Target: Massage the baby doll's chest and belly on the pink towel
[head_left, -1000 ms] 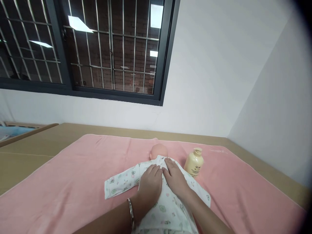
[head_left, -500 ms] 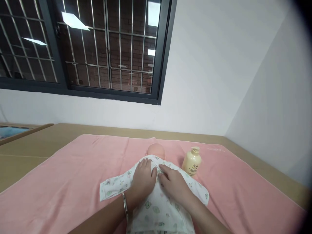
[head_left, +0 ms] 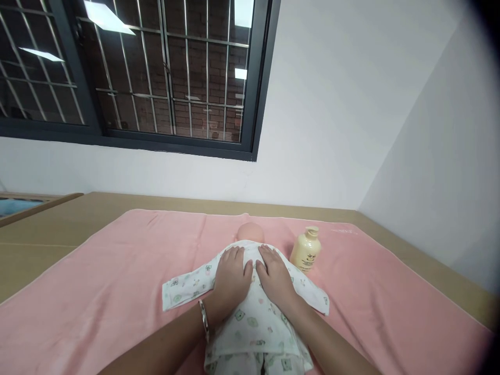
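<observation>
Fingers [head_left: 234, 255] spread flat, gripping nothing: left hand [head_left: 230, 278] and right hand [head_left: 275, 276] side by side, pressed on printed baby suit [head_left: 250, 323], likely smoothing it over doll [head_left: 250, 233]. Doll mid pink towel [head_left: 117, 281]; lotion bottle [head_left: 305, 250] upright just beside, within reach.

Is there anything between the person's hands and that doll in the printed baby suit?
Only the suit itself. Both the left hand and the right hand lie flat on the doll's printed garment, side by side at the chest. The cream bottle stands apart to the right, on the pink towel.
</observation>
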Demonstrator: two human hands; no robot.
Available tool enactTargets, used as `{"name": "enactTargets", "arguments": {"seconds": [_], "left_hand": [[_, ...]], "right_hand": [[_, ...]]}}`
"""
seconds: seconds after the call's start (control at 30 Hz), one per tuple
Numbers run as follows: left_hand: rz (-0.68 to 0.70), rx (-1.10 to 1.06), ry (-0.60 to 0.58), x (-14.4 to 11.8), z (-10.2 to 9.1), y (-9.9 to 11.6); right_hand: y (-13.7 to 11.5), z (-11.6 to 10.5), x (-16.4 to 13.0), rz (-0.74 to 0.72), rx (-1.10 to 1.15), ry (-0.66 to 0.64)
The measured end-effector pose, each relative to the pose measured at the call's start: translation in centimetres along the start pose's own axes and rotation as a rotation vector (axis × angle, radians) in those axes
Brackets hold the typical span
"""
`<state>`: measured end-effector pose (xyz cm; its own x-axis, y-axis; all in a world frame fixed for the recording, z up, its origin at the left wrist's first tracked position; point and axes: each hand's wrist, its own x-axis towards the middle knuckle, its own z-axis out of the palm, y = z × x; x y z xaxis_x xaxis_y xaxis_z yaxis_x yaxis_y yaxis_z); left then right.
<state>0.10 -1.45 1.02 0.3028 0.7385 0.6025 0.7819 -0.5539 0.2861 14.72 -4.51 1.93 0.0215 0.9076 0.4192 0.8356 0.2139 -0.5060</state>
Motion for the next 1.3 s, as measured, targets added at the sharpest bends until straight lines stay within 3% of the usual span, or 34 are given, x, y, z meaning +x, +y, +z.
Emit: {"name": "enactTargets", "arguments": {"seconds": [0.27,0.7,1.03,1.3], "left_hand": [[-0.015,0.003,-0.050,0.0,-0.1,0.0],[0.002,-0.011,-0.016,0.0,0.2,-0.2],[-0.010,-0.012,-0.042,0.2,-0.1,-0.1],[0.067,-0.070,-0.083,0.3,-0.2,-0.8]], "right_hand": [[-0.1,-0.1,0.0,0.000,0.017,0.006],[-0.1,-0.1,-0.1,-0.009,-0.012,0.005],[-2.3,-0.6,-0.6,-0.010,-0.298,-0.060],[-2.7,0.0,-1.4,-0.031,-0.280,-0.094]]}}
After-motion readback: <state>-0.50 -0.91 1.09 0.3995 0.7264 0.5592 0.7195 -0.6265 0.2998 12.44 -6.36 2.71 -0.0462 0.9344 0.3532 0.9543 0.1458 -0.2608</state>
